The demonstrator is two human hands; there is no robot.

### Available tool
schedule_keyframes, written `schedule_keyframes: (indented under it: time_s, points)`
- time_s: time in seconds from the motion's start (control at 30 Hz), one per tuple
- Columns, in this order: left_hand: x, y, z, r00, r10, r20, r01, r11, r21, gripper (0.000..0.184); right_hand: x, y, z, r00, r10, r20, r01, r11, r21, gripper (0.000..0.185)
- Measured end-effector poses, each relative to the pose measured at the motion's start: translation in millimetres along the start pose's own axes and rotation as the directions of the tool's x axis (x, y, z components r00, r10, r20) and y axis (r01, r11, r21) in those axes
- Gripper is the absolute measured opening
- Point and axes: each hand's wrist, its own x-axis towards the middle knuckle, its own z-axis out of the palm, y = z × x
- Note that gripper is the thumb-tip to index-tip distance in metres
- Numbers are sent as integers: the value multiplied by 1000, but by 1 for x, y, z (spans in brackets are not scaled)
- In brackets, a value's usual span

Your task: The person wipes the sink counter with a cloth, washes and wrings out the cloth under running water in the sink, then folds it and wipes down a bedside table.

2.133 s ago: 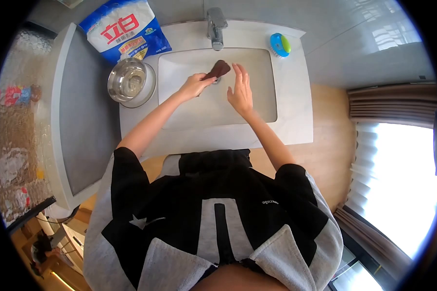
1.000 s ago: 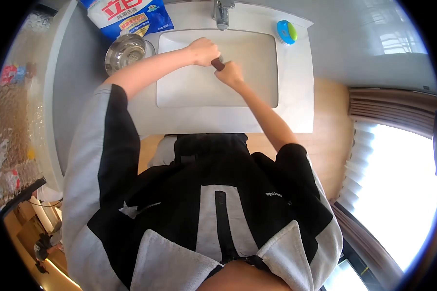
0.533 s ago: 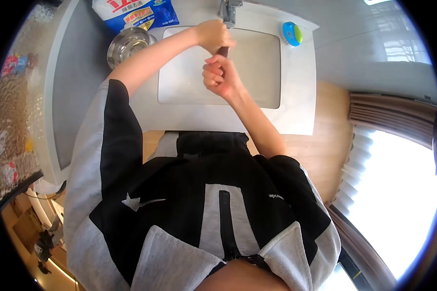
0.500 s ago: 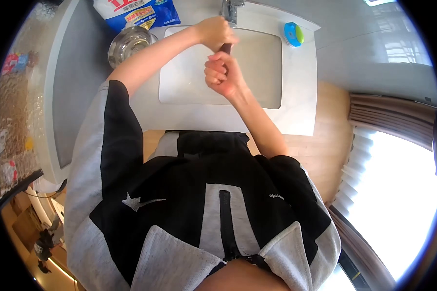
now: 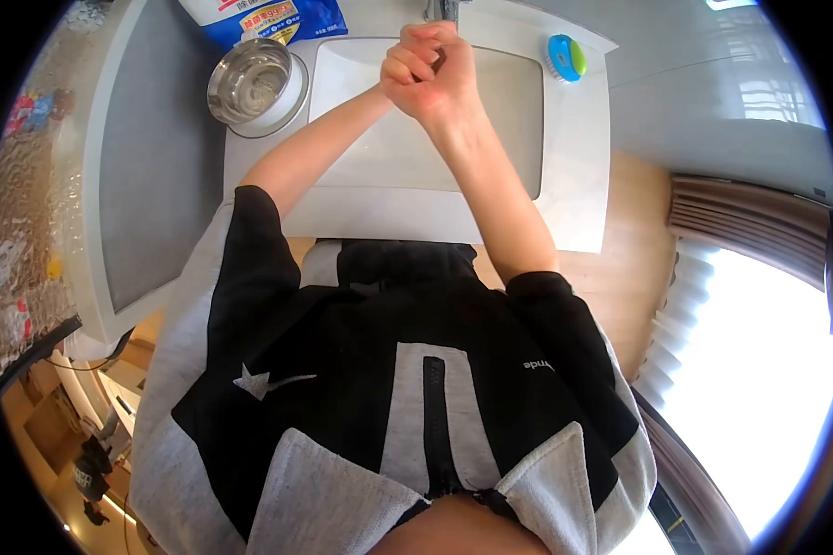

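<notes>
My right hand (image 5: 435, 79) is above the back part of a white sink (image 5: 379, 171), just in front of the metal faucet (image 5: 445, 11). Its fingers are curled into the palm around a small dark brown thing (image 5: 441, 59), mostly covered and too hidden to name. From the left, my left forearm (image 5: 329, 139) reaches across the sink and passes beneath my right hand. That covers my left hand almost fully, so its fingers do not show.
Left of the sink stands a shiny metal bowl (image 5: 250, 83) with a white base. Behind it lies a blue and white packet (image 5: 310, 20). A blue and green scrub brush (image 5: 565, 58) rests on the counter's right side. A grey panel (image 5: 171, 157) borders the left.
My right hand has moved up and away from me, toward the faucet, and now covers my left hand. The left arm has shifted slightly right and down. The bowl shows more fully.
</notes>
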Motion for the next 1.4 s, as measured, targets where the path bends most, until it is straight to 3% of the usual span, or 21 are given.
schedule_keyframes:
  time_s: [0.07,0.17,0.2,0.23,0.33,0.37,0.47,0.67,0.73,0.83,1.0,1.03,1.1,1.13,1.17,1.2,1.23,1.27,1.3,1.37,1.4]
  points:
    - [2,7,-8,995,-60,-81,23,918,-396,20,9,5,5,998,-30,-47,32,999,38,30]
    - [7,27,-25,976,132,172,-168,962,217,14,20,14,15,995,-77,-56,81,994,69,32]
    - [1,10,-12,931,266,250,-361,568,739,16,37,15,8,996,-85,-21,86,995,53,31]
    - [-6,-13,-2,868,309,390,-385,-80,920,19,45,15,3,995,-98,6,98,995,35,31]
    - [-16,-45,-7,773,439,458,-364,-286,887,30,26,36,12,991,-116,-61,127,963,237,34]
    - [-13,-45,-20,709,568,417,-339,-244,908,34,27,38,10,989,-118,-87,138,949,283,35]
    - [-22,-35,-38,674,633,379,-247,-291,924,32,51,32,-31,999,14,-42,0,948,317,35]
    - [-58,32,-109,728,247,639,-363,-652,666,11,33,-5,-78,919,394,-6,-325,768,552,38]
    - [-77,-5,-74,835,244,492,-60,-850,524,18,16,-17,-88,869,484,104,-429,632,645,35]
    - [-88,-14,-62,922,231,312,25,-837,547,19,2,-32,-100,821,571,25,-425,580,695,34]
    - [-81,0,-42,960,32,279,-35,-972,231,22,-13,-32,-116,874,460,155,-485,818,308,33]
    - [-79,3,-39,953,-3,302,-51,-987,152,24,-16,-34,-117,917,387,96,-398,905,152,34]
    - [-80,6,-41,942,154,298,51,-943,329,25,-24,-39,-117,978,205,25,-198,964,-180,39]
    - [-81,2,-42,923,271,272,129,-886,446,26,-15,-50,-133,959,201,202,-89,885,-457,33]
    - [-81,-4,-43,894,382,233,200,-808,554,29,-7,-51,-150,958,-141,251,287,530,-798,35]
    - [-75,-10,-53,851,397,343,20,-678,735,38,-5,-44,-150,808,-391,442,456,-60,-888,41]
    - [-78,-20,-39,886,448,122,117,-471,874,39,-7,-39,-147,571,-445,690,342,-635,-693,49]
    - [-82,-30,-22,892,440,-108,231,-238,943,40,-12,-41,-139,471,-368,802,256,-813,-523,73]
    - [-85,-40,-7,869,373,-327,352,1,936,41,-7,-49,-143,418,-249,874,246,-895,-373,72]
    - [-84,-53,1,848,254,-465,426,195,884,43,12,-69,-150,320,22,947,200,-979,-45,71]
    - [-84,-56,7,847,153,-508,454,287,844,43,14,-70,-143,297,7,955,290,-953,-83,68]
